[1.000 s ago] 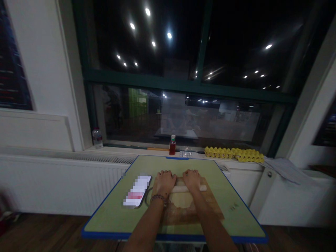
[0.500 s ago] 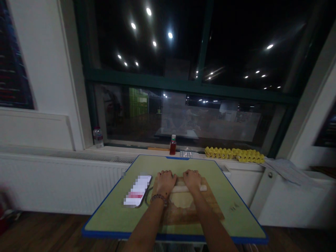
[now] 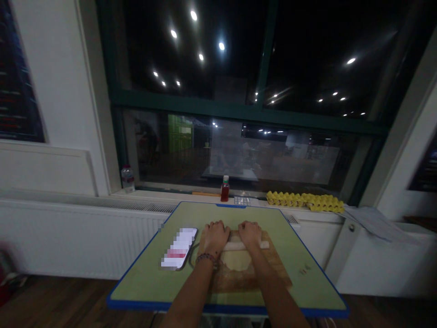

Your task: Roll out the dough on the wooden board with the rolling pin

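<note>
Left hand point(image 3: 215, 238) and right hand point(image 3: 250, 234) lie palm-down over a pale rolling pin point(image 3: 235, 246); I cannot tell whether either grips it. From the pin I see flattened dough point(image 3: 235, 261) at six o'clock on a wooden board point(image 3: 235, 283), a phone point(image 3: 180, 249) at nine, and farther off a red bottle point(image 3: 224, 191) at twelve, yellow egg trays point(image 3: 305, 201) at two.

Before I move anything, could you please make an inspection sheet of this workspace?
Surface: blue-rimmed green tabletop; wooden board on it.
Job's things: flattened dough on the board; rolling pin set crosswise, partly hidden.
Clutter: lit phone, left of the board.
Hands: left hand and right hand rest on the rolling pin; grip unclear.
Cables: dark curved strip between phone and board; cannot tell if cable.
Surroundings: window behind; red bottle, clear bottle and yellow egg tray on the sill.
</note>
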Demonstrator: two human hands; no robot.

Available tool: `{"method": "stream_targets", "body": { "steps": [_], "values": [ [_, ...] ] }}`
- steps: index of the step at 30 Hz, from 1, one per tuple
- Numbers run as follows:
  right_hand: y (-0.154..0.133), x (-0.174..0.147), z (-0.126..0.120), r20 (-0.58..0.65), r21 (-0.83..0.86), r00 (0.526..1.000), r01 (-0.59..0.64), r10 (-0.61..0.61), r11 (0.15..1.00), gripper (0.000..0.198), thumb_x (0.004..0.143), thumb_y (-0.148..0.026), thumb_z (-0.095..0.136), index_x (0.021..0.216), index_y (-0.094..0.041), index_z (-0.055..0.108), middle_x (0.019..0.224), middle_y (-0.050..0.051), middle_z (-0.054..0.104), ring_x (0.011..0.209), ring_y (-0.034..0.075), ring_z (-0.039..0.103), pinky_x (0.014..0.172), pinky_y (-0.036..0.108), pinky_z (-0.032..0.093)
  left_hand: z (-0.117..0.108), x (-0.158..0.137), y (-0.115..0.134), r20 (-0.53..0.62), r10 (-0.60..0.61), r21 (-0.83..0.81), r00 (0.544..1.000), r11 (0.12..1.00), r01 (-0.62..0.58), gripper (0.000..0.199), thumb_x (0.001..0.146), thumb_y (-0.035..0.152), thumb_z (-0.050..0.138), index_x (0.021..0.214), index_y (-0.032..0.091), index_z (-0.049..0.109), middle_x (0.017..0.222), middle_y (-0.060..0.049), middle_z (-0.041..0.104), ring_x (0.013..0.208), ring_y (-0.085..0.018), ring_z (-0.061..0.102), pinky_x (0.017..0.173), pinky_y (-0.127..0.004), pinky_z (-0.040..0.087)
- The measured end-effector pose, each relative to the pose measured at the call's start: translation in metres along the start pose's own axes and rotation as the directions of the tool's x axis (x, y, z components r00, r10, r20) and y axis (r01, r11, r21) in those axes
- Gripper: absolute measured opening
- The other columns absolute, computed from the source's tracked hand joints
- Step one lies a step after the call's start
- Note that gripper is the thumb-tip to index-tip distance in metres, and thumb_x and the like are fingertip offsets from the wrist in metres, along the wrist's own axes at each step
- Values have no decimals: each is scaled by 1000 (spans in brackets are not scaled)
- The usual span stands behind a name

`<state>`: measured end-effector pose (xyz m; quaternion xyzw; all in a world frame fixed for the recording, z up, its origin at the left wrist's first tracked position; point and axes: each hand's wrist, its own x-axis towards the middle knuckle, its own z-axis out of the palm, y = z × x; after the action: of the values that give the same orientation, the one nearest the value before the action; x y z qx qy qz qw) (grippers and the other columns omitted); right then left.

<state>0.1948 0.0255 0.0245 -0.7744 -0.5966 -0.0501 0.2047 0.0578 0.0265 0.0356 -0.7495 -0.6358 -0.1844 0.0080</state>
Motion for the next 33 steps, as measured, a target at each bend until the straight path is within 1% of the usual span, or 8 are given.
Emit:
{"method": "stream_targets", "body": {
  "steps": [6, 11, 16, 23, 30, 33],
  "values": [
    [-1, 0, 0, -5, -8, 1000, -9, 9, 1000, 33, 91, -31, 45, 96, -19, 75, 97, 12, 74, 99, 25, 64, 81, 31, 41, -3, -1, 1, -21, -3, -7, 1000, 1000, 3, 30, 91, 32, 42, 100, 13, 65, 103, -15, 71, 105, -29, 60, 91, -40, 35],
    [-1, 0, 0, -17, -11, 1000, -12, 12, 1000, 32, 90, -31, 45, 97, -20, 75, 96, 10, 74, 98, 25, 64, 79, 31, 42, -4, -2, 0, -43, 24, -18, 999, 1000, -25, 29, 93, 31, 41, 102, 15, 63, 108, -14, 70, 107, -27, 59, 92, -39, 33],
    [-2, -2, -3, -27, -15, 1000, -7, 7, 1000, 33, 91, -30, 44, 95, -18, 75, 95, 12, 74, 96, 23, 65, 79, 29, 42, -3, -2, 0, -37, 19, -18, 999, 1000, -20, 28, 92, 31, 41, 99, 15, 63, 104, -14, 71, 103, -27, 61, 91, -39, 34],
    [-2, -1, -2, -19, -15, 1000, 11, -11, 1000, 31, 91, -30, 46, 95, -20, 75, 95, 11, 74, 94, 22, 66, 78, 28, 42, -4, -1, 1, -30, 3, -20, 1000, 1000, -4, 28, 92, 32, 44, 104, 14, 62, 100, -14, 72, 101, -27, 63, 90, -38, 36],
    [-2, 2, -1, -13, -8, 1000, -1, 1, 1000, 32, 91, -31, 45, 97, -20, 75, 95, 11, 74, 95, 22, 66, 78, 29, 42, -3, -1, 0, -36, 36, -27, 999, 999, -37, 28, 92, 28, 41, 93, 17, 67, 105, -12, 71, 103, -26, 62, 91, -37, 36],
    [-2, 2, -1, -14, -5, 1000, 2, -2, 1000, 32, 91, -29, 45, 97, -20, 75, 95, 11, 74, 94, 22, 66, 78, 29, 42, -4, -1, 0, -38, 38, -29, 999, 999, -39, 29, 93, 28, 41, 93, 16, 67, 103, -13, 71, 102, -26, 62, 91, -38, 36]
  ]
}}
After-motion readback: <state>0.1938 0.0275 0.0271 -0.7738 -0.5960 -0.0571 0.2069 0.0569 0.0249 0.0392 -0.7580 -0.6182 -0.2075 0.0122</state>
